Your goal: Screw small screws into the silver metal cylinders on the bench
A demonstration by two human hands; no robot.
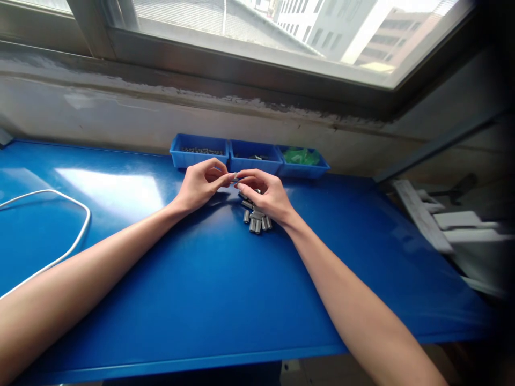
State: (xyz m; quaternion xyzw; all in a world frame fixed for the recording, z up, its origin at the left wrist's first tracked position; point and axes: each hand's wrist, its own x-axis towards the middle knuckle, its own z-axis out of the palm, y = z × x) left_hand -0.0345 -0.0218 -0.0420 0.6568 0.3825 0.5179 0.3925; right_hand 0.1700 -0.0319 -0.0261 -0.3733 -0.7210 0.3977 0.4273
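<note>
My left hand (203, 185) and my right hand (265, 194) meet fingertip to fingertip over the blue table. Both are closed in a pinch. Whatever sits between the fingertips is too small and too covered to name. Below and partly behind my right hand lies a loose pile of small grey metal cylinders (257, 224), some of them hidden by the hand. Just beyond my left hand stands a blue bin (199, 159) with many small metal parts in it.
Beside that bin stand a middle blue bin (255, 164) with a few metal pieces and a right one (303, 170) holding green plastic (301, 156). A white cable (86, 217) curves over the table (193, 300) at left. White-grey objects (458, 220) lie at right. A window is behind.
</note>
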